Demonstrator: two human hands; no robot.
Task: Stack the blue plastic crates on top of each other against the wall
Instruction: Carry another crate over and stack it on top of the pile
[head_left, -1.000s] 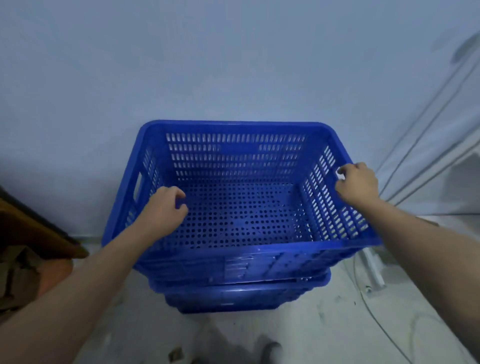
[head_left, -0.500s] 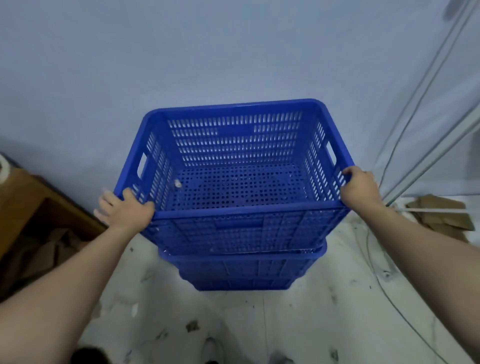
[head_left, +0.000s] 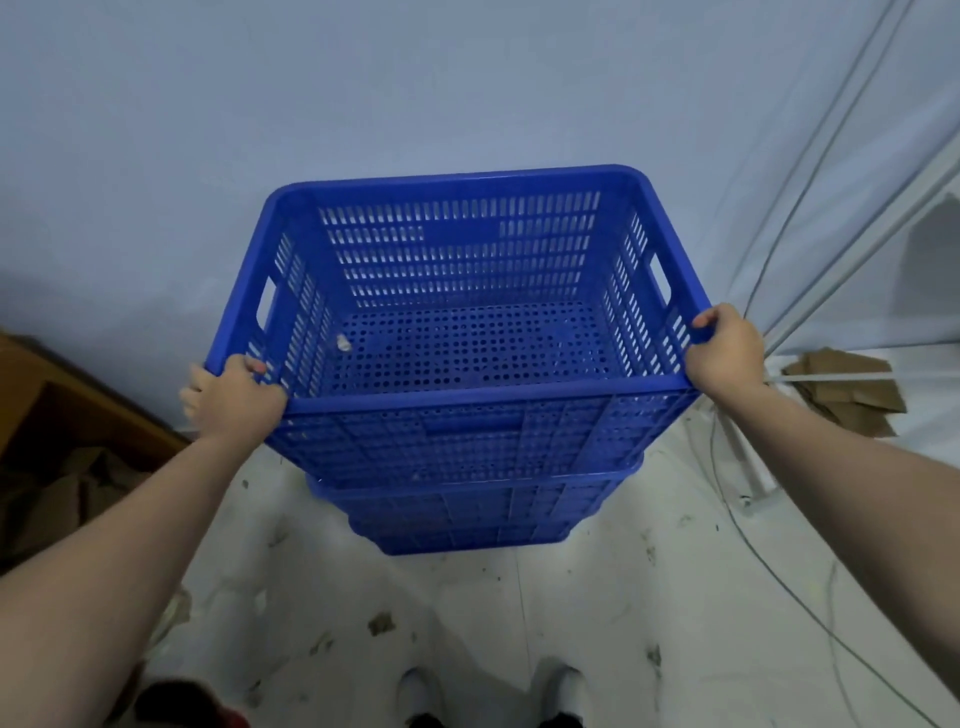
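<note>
A blue slotted plastic crate, the top crate (head_left: 467, 395), sits nested on a stack of blue crates (head_left: 467, 519) standing on the floor against the pale wall (head_left: 363, 93). My left hand (head_left: 234, 395) grips the near left corner of the top crate's rim, fingers curled over the edge. At the near right corner, my right hand (head_left: 724, 353) is closed round the rim. The crate is empty apart from a small pale scrap (head_left: 343, 343) on its perforated bottom.
A brown wooden box (head_left: 62, 415) with cardboard scraps stands on the left. Flattened cardboard (head_left: 841, 389) lies on the right beside grey cables (head_left: 779, 218) and a white pipe (head_left: 748, 467). The white floor (head_left: 519, 623) is littered; my shoes (head_left: 493, 691) show at the bottom.
Both hands slid from inside the crate's side walls back to its near corners. My view pulled back and the left hand closed its fingers over the rim.
</note>
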